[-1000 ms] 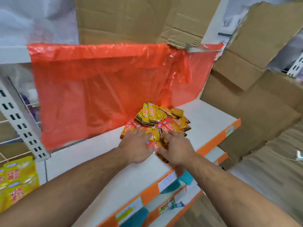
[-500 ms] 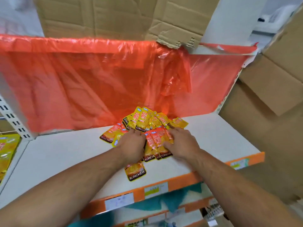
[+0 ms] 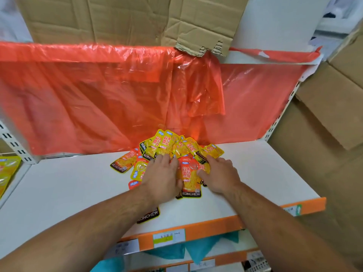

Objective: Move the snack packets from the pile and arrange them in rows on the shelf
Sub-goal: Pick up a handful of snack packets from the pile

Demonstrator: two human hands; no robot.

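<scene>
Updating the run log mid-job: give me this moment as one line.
step: hands at pile | left hand: flat on snack packets | right hand: flat on snack packets | shelf: no rows yet

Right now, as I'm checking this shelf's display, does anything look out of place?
Yes. The snack packets lie in a jumbled, overlapping pile on the white shelf, not rows; one KONCHEW packet sits apart near the front edge, partly under the left forearm.
</scene>
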